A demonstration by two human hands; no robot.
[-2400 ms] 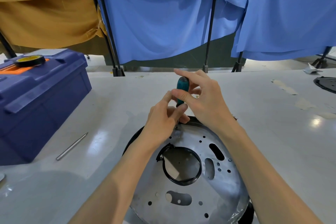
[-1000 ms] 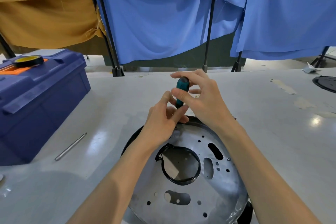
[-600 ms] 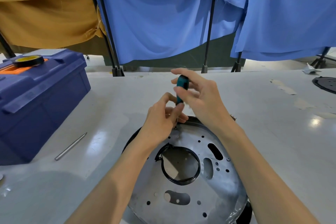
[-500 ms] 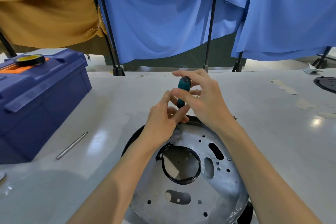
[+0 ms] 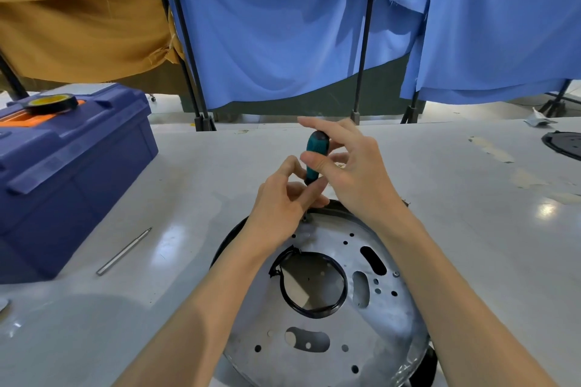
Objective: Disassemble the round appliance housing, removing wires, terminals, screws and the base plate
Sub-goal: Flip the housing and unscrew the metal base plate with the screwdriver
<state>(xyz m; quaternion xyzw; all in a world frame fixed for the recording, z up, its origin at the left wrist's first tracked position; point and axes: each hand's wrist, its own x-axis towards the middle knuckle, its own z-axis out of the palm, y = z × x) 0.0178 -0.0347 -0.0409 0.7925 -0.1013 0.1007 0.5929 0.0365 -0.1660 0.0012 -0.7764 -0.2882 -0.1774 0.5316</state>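
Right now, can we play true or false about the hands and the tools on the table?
1. The right hand holds a green-handled screwdriver. True.
2. The screwdriver lies flat. False: it stands upright, tip down at the far edge of the metal plate.
3. The left hand rests idle. False: its fingers curl round the screwdriver's lower end.
4. A tape roll sits on the blue toolbox. True.
5. The blue toolbox is right of the metal plate. False: it is on the left.
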